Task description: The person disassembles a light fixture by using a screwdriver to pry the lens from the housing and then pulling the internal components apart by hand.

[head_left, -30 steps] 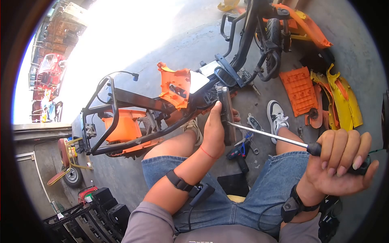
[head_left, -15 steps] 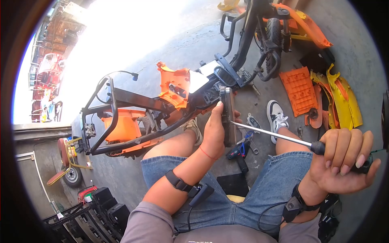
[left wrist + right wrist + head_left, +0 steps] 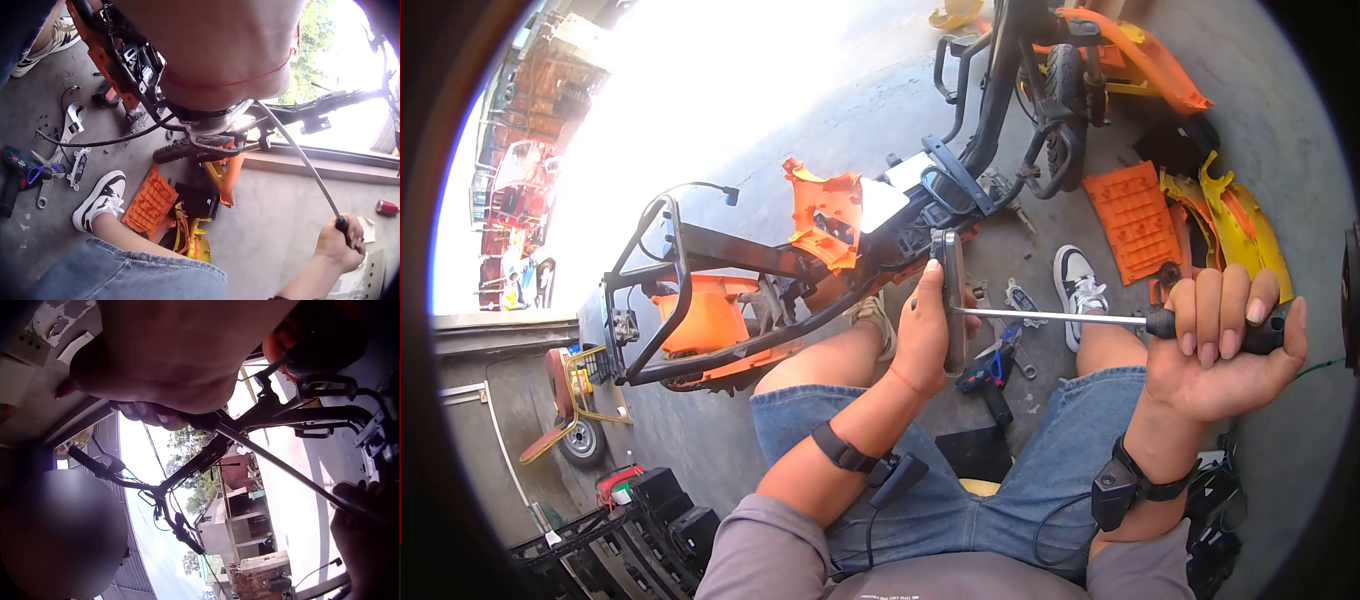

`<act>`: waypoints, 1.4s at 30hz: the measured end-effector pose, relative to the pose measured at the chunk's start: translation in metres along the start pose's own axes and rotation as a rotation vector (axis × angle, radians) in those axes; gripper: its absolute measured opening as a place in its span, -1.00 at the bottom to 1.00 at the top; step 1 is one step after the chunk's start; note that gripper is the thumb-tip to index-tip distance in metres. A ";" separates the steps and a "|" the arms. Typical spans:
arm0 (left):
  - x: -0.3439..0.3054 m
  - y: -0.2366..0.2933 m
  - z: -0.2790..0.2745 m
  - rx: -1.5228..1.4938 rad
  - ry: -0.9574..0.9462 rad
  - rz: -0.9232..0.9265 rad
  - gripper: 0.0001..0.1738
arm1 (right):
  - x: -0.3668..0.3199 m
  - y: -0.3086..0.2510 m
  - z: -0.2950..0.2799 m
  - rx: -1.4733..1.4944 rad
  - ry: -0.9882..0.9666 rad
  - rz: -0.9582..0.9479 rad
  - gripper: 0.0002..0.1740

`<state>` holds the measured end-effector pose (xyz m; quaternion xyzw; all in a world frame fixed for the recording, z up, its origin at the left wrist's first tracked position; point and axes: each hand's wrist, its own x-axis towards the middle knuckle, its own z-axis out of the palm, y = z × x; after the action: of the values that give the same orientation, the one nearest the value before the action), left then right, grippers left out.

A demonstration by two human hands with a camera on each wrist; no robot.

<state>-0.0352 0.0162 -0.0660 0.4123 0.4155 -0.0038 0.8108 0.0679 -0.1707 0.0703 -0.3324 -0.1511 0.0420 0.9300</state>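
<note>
My left hand [image 3: 922,320] holds a flat, dark lamp-like unit [image 3: 957,300] upright over my lap, thumb along its near face. The left wrist view shows its clear, glossy edge [image 3: 222,127] below the wrist. My right hand [image 3: 1225,340] curls round the black handle of a long screwdriver [image 3: 1060,317], palm turned up. The steel shaft runs almost level to the left, its end at the unit's side edge. In the right wrist view the shaft [image 3: 275,462] slants down toward the left hand; the tip is hidden there.
A stripped scooter frame [image 3: 740,253] with an orange panel [image 3: 825,215] on it stands just ahead. On the floor lie a cordless drill [image 3: 997,402], a wrench [image 3: 1027,367], another orange panel [image 3: 1135,222] and yellow body panels [image 3: 1248,230]. My shoe [image 3: 1075,280] is beside the tools.
The right hand has risen in view and shifted slightly left, bringing the screwdriver from a slant to nearly level. The left hand and unit have moved a little left and down.
</note>
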 end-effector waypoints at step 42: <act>-0.016 0.004 0.014 0.262 0.015 -0.114 -0.48 | 0.003 -0.007 0.023 0.099 -0.626 0.029 -0.59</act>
<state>-0.0348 0.0042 -0.0480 0.4904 0.4403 -0.1009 0.7453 0.0633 -0.1618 0.0920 -0.2597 -0.4228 0.1629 0.8528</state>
